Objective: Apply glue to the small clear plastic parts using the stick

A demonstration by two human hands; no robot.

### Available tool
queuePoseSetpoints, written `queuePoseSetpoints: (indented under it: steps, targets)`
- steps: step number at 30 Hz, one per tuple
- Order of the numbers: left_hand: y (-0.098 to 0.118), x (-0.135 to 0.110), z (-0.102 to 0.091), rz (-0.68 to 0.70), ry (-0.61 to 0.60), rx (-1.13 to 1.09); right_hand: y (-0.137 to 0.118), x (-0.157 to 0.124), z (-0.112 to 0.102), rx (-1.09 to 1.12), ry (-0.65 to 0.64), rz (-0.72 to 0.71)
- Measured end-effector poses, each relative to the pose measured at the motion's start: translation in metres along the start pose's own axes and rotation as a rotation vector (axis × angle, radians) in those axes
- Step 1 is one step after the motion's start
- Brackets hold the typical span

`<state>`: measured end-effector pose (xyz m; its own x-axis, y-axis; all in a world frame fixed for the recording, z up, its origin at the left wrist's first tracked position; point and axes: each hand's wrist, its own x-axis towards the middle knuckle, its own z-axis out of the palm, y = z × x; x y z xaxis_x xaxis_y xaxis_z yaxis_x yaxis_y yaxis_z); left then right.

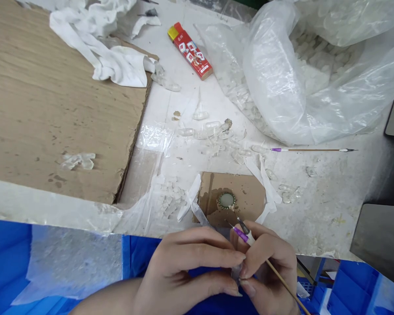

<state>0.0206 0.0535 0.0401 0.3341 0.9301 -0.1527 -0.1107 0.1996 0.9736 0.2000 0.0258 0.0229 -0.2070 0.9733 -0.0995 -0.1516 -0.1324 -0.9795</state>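
You are working over a white, crusted workbench (318,210), with a bulging plastic bag of clear pieces (276,74) lying ahead; just before you, a cardboard scrap (246,188) is carrying a round green-rimmed setting (226,201); your right hand (269,262) is closing narrowly on a purple-banded wooden pick (280,280); your left hand (187,273) is pinching a small clear piece (236,272) beside it; a slip of the pick's fine tip could be pricking those fingertips (241,257) or flicking the piece away.
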Motion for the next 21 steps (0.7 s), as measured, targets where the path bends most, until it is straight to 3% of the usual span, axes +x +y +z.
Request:
queuePoseSetpoints:
  steps: [9,21]
  targets:
    - [-0.004,-0.0058,-0.0057,0.054,-0.093,0.024,-0.0038,0.0027,0.0,-0.019,0.012,-0.013]
    - [-0.0039,-0.0084,-0.005,0.079,-0.118,0.047,-0.0043,0.0015,0.0026,-0.066,0.042,-0.027]
